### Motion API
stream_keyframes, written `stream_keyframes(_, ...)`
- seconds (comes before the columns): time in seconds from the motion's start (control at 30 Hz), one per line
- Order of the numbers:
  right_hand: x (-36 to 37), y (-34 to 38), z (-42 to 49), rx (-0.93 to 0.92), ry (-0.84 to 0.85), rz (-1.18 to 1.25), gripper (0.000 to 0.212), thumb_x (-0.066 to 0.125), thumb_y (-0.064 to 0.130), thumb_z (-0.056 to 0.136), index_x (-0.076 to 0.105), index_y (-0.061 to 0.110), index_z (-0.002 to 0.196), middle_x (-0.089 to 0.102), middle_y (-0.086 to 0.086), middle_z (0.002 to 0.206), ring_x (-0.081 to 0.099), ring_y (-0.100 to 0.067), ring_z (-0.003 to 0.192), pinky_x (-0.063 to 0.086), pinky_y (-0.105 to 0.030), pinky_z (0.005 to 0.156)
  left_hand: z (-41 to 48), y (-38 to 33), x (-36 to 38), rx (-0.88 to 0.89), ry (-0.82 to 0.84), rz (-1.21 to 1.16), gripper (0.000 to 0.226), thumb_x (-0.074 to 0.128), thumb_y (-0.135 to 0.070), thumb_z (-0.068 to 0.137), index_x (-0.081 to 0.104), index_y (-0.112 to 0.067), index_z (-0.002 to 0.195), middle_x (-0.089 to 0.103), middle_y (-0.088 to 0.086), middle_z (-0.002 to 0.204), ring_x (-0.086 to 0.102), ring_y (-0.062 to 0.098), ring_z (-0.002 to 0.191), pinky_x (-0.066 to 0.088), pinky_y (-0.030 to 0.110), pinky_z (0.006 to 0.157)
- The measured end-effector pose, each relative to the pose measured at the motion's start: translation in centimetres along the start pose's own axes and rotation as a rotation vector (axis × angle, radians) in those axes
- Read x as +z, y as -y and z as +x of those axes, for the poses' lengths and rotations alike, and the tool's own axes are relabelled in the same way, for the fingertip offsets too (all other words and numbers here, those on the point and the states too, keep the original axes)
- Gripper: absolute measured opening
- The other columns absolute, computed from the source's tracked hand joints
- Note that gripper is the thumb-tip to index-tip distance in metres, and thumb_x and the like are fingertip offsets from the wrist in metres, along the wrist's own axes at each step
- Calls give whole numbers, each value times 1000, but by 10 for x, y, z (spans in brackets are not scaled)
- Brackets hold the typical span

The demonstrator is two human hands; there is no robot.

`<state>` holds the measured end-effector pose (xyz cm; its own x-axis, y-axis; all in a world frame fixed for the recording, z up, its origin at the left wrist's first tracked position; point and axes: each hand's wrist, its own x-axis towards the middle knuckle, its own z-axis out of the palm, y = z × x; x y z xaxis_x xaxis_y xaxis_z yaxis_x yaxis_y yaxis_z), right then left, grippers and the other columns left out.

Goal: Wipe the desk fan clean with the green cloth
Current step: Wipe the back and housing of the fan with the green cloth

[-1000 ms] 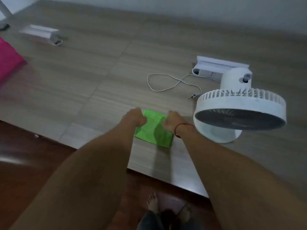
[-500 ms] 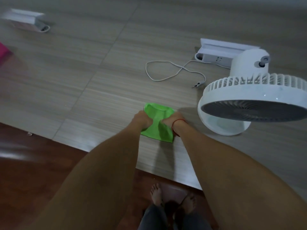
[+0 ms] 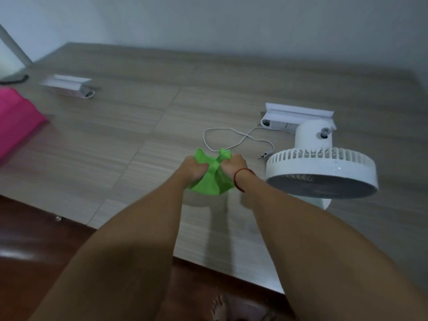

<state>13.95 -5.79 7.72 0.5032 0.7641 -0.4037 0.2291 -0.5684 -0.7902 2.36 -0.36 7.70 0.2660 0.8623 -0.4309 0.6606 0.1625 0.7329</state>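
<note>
Both hands are clamped on the green cloth (image 3: pixel 208 184): the left hand (image 3: pixel 193 167) and right hand (image 3: pixel 233 166) are gripping it with fingers curled tight, the two fists sitting close together above a wood-grain table (image 3: pixel 115 147). The cloth is bunching up between them, its lower edge hanging free over its own shadow. Just to the right, clear of the cloth, a white fan (image 3: pixel 322 170) is standing on its round base, its head tilting face-down toward the table's near edge. A red string (image 3: pixel 238 181) is circling the right wrist. Behind the fan a white power strip (image 3: pixel 298 115) is lying on the table, and a thin white cord (image 3: pixel 231 137) is looping from it to a loose end beside the fan. Farther left, a second strip (image 3: pixel 68 85) is resting near the far edge – something pink (image 3: pixel 16 114) is showing at the left border.
</note>
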Motion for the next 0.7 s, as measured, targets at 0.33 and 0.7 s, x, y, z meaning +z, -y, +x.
stream_keyframes(0.33,-93,69,-41,-186,-205,111,37,38,23,96,58,3,119,60,-17,121,57,-33,112,43,-34,88,-49,-104,-19,173,-125,-199,35,43,-26,95,63,2,98,62,18,103,58,25,85,41,29,74)
stream_keyframes(0.7,-186,39,-87,-214,-465,133,33,43,20,91,60,2,112,62,-20,119,58,-36,108,47,-38,90,-107,-161,44,397,-30,-281,29,46,-23,91,53,-15,65,54,1,67,53,22,72,41,29,63)
